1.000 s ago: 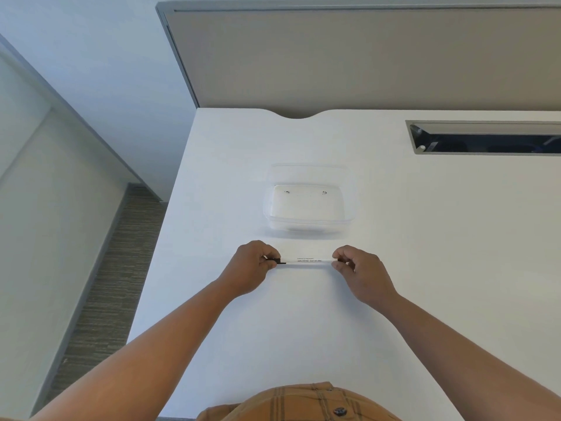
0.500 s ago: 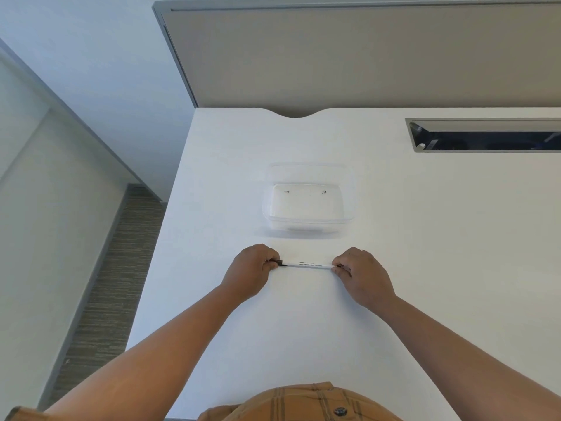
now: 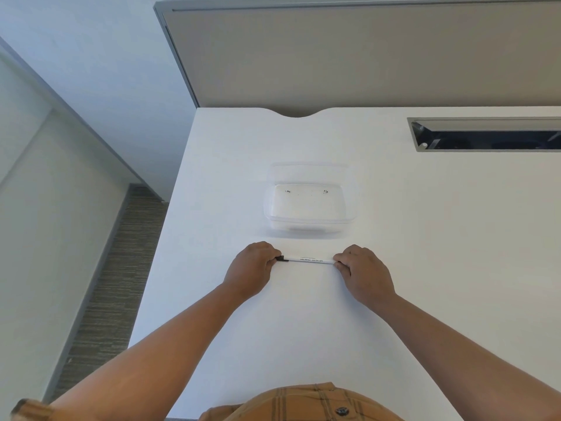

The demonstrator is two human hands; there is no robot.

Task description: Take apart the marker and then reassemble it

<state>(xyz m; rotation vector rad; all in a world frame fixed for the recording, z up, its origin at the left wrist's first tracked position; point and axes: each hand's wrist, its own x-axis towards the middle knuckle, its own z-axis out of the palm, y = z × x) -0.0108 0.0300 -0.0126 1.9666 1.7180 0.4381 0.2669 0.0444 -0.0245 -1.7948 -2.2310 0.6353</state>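
A thin white marker (image 3: 309,259) with small black print lies level between my two hands, just above the white desk. My left hand (image 3: 252,270) is closed over its left end, where a short black piece (image 3: 282,258) sticks out of my fingers. My right hand (image 3: 362,273) pinches the right end of the white barrel. Both ends of the marker are hidden inside my fingers.
A clear plastic tub (image 3: 309,202) stands on the white desk (image 3: 425,268) just beyond the marker. A recessed cable slot (image 3: 485,135) sits at the far right. A grey partition (image 3: 364,56) runs along the back. The desk's left edge drops to carpet (image 3: 112,284).
Both hands and the marker have shifted only slightly. The grip on both ends looks the same.
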